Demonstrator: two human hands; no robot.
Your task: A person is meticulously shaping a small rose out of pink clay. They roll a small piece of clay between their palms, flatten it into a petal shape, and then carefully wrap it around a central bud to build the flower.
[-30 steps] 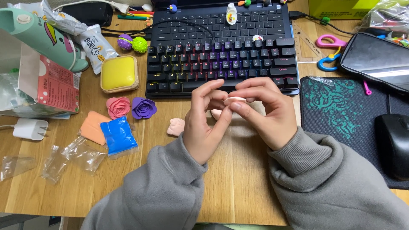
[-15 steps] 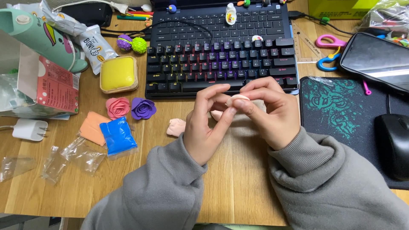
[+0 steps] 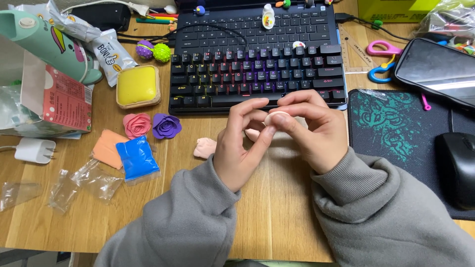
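Note:
Both hands meet above the wooden desk (image 3: 277, 217), just in front of the black keyboard (image 3: 257, 74). My left hand (image 3: 237, 143) and my right hand (image 3: 311, 131) pinch a small pale pink clay piece (image 3: 277, 117) between thumbs and fingertips. Another pale pink clay bit (image 3: 251, 133) lies on the desk under the fingers, partly hidden. A larger pink clay lump (image 3: 204, 147) sits just left of my left wrist. A pink clay rose (image 3: 136, 124) and a purple clay rose (image 3: 166, 125) lie further left.
Blue clay in a bag (image 3: 137, 158) and orange clay (image 3: 108, 147) lie left, beside empty clear bags (image 3: 84, 182). A yellow clay tub (image 3: 138, 85), white charger (image 3: 34, 149) and snack packs are far left. A mouse pad (image 3: 396, 133), mouse (image 3: 456, 168), phone (image 3: 438, 69) and scissors (image 3: 383, 59) are right.
The fingers have shifted slightly while working the pale clay piece, which now sits a little more rounded between the fingertips. Nothing else on the desk has moved.

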